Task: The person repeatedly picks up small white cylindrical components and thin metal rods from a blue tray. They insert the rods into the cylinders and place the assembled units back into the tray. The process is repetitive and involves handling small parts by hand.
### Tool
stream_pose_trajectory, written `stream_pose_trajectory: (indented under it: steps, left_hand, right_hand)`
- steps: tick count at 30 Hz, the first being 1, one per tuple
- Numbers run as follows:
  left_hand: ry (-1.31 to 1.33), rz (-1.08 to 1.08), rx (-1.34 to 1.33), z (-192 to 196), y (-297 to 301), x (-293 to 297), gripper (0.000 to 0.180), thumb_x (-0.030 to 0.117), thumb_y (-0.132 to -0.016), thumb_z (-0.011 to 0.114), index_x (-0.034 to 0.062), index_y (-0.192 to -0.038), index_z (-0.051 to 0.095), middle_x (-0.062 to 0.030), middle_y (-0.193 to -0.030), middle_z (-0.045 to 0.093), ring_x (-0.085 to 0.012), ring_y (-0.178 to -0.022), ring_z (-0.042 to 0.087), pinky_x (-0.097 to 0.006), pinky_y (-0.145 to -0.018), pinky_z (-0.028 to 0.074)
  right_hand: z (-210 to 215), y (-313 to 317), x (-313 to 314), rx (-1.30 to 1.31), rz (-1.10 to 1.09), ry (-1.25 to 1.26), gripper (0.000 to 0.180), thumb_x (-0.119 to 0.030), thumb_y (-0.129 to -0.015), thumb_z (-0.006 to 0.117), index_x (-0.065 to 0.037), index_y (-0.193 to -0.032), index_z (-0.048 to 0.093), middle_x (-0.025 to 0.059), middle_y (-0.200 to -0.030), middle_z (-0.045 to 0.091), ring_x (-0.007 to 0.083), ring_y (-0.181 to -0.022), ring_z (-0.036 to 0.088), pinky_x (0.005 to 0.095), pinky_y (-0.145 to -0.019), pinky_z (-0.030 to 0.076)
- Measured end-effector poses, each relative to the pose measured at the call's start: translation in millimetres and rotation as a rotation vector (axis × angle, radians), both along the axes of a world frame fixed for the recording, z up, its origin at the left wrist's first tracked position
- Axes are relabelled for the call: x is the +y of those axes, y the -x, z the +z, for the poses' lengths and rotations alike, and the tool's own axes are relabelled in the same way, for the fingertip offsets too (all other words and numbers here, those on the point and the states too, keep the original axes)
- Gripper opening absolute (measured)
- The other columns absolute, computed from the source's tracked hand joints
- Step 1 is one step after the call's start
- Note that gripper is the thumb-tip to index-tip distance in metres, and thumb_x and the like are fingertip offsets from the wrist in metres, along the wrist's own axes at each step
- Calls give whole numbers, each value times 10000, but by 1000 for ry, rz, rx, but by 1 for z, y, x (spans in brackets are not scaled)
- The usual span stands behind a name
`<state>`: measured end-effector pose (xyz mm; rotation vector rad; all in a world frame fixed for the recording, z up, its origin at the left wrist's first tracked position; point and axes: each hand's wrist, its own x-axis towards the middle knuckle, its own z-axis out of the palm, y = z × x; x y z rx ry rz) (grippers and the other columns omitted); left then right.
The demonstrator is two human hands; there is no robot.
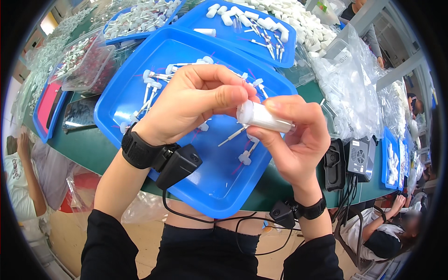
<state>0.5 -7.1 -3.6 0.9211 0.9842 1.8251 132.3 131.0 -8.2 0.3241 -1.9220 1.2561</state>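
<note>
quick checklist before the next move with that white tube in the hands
1. White tube held firmly: ok, pinched by the right hand.
2. Left hand on the tube's cap end: ok, its fingers are touching it.
3. Cap fully seated: cannot tell, the fingers hide the joint.
4. Work held over the blue tray: ok.
5. More small white parts in the tray: ok, several lie there.
6. Wrist cables free of the tray: ok, they hang below the table edge.

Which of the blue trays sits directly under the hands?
The big blue tray nearest the person, holding a few scattered white stick parts. Both hands work above it; the other blue trays lie farther back, piled with white pieces.
</note>
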Motion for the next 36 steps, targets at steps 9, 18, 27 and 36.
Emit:
stream_pose_trajectory:
  steps: [9, 18, 27, 36]
  left_hand:
    - [72, 214, 144, 3, -5, 2, 236, 72, -768, 683, -28, -976, 634, -124, -906, 652, -166, -793, 640, -273, -741, 527]
    - [-48, 330, 489, 6, -9, 2, 237, -76, -699, 676, -42, -931, 639, -122, -887, 623, -145, -758, 596, -237, -661, 491]
    - [-16, 366, 630, 4, -9, 2, 215, -102, -694, 658, -28, -895, 665, -143, -857, 630, -154, -752, 600, -229, -635, 496]
    - [-135, 248, 355, 2, -10, 4, 250, -131, -717, 612, -66, -959, 609, -194, -1000, 598, -242, -902, 613, -308, -750, 550]
  right_hand:
    - [-3, 1, 0, 6, -264, -147, 252, -11, -669, 737, -33, -886, 611, 88, -818, 646, 180, -701, 631, 249, -628, 492]
    - [-4, 1, -4, -13, -320, -96, 268, -42, -687, 733, -29, -933, 627, 74, -840, 652, 172, -725, 639, 248, -643, 493]
    - [-11, 3, -1, 27, -291, -136, 256, -2, -671, 729, -28, -906, 631, 89, -843, 655, 179, -717, 638, 251, -629, 503]
    - [-2, 4, 6, 124, -245, -239, 259, -44, -688, 734, -38, -924, 627, 99, -877, 649, 180, -731, 638, 244, -622, 507]
